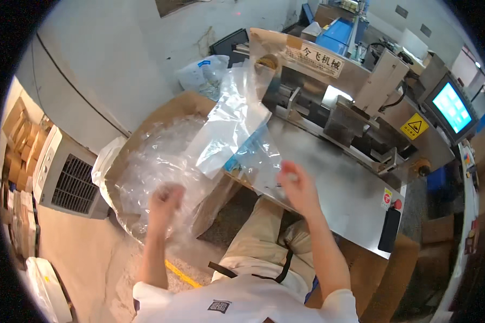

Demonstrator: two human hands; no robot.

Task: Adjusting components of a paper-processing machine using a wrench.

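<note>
Clear plastic bags (229, 121) lie in a shiny stack across the left end of a metal machine table (320, 172), hanging over its edge. Left of the table, a large cardboard box (191, 101) is filled with loose crumpled clear plastic (151, 148). My left hand (167, 200) is raised over the near part of this plastic, its fingers curled and smeared by motion. Above the table's front edge, just right of the bags' lower end, is my right hand (295, 185). Its fingers are bent and blurred, and whether anything is between them does not show.
Behind the table stands a machine with a metal housing (361, 81), a lit touch screen (451, 106) and a red button (397, 204). A white unit with a dark grille (75, 183) is on the floor at left. Cardboard (382, 269) stands at lower right.
</note>
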